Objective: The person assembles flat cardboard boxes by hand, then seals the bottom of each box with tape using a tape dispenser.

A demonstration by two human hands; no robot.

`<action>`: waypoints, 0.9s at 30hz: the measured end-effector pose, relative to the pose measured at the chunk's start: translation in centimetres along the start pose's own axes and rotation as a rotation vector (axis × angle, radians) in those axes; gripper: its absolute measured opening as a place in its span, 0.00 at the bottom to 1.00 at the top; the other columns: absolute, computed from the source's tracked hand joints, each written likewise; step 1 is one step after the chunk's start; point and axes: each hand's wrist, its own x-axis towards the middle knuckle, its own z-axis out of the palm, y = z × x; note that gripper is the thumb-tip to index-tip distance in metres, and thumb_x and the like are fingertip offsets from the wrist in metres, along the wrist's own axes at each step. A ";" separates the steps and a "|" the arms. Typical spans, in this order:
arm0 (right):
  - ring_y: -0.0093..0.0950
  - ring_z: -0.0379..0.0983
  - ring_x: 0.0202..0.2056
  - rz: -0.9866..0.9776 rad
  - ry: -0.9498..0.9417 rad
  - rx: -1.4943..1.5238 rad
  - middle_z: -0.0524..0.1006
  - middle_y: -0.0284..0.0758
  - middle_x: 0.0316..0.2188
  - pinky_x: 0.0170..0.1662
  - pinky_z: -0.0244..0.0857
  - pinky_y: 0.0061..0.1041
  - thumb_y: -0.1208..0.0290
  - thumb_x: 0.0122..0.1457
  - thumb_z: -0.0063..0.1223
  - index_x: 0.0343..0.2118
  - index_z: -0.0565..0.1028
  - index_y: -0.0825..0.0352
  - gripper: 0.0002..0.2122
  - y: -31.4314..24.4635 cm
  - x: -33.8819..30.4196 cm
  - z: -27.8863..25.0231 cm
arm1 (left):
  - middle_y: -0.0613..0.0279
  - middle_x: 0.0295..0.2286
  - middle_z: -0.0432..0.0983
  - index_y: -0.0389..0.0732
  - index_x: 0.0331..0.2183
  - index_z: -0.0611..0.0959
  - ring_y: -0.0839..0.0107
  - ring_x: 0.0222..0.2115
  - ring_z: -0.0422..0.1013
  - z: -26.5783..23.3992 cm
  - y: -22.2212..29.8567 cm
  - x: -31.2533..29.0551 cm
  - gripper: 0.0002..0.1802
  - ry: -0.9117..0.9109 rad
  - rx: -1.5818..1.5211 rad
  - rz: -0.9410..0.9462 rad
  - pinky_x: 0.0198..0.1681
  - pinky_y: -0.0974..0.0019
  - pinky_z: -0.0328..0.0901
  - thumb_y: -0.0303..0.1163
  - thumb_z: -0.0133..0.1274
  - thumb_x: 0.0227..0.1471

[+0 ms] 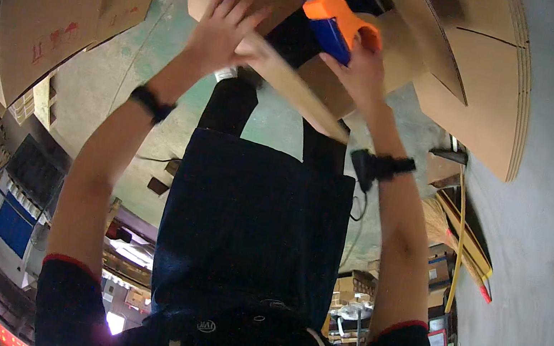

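Observation:
My right hand point(363, 74) is closed around an orange and blue tape dispenser point(342, 25), raised over an open cardboard box point(321, 78). A pale cardboard flap point(291, 82) of the box slants across in front of my legs. On the upper left end of this flap lies my left hand point(221, 32), its fingers stretched and apart, slightly blurred. Other flaps stand up beyond both hands. Between them the inside of the box looks dark.
Large cardboard sheets point(63, 16) stand at the left, and a stack of flat cardboard point(484, 97) leans at the right by the pale wall point(553, 217). A broom point(459, 238) lies near that wall. A dark cable point(361, 212) hangs by my right wrist.

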 end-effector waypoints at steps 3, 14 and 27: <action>0.44 0.74 0.34 -0.320 0.075 -0.044 0.76 0.44 0.34 0.40 0.68 0.37 0.48 0.45 0.62 0.43 0.70 0.71 0.31 -2.2 2.0 -10.2 | 0.47 0.60 0.45 0.48 0.62 0.53 0.45 0.61 0.42 4.7 -0.2 3.9 0.60 0.083 0.081 -0.102 0.58 0.33 0.40 0.62 0.61 0.32; 0.39 0.66 0.48 0.167 0.467 0.724 0.70 0.42 0.46 0.55 0.56 0.36 0.61 0.47 0.65 0.48 0.66 0.72 0.30 2.5 1.6 -1.6 | 0.35 0.60 0.31 0.44 0.62 0.39 0.30 0.60 0.32 10.4 2.7 3.4 0.77 0.017 -0.058 -1.009 0.54 0.28 0.43 0.67 0.64 0.21; 0.24 0.74 0.29 0.737 -0.316 1.100 0.78 0.34 0.27 0.34 0.69 0.25 0.52 0.50 0.62 0.37 0.75 0.72 0.24 -1.0 0.9 -5.3 | 0.61 0.63 0.37 0.49 0.63 0.48 0.63 0.64 0.37 6.3 3.5 5.9 0.50 -0.168 0.245 -0.200 0.65 0.56 0.34 0.68 0.38 0.48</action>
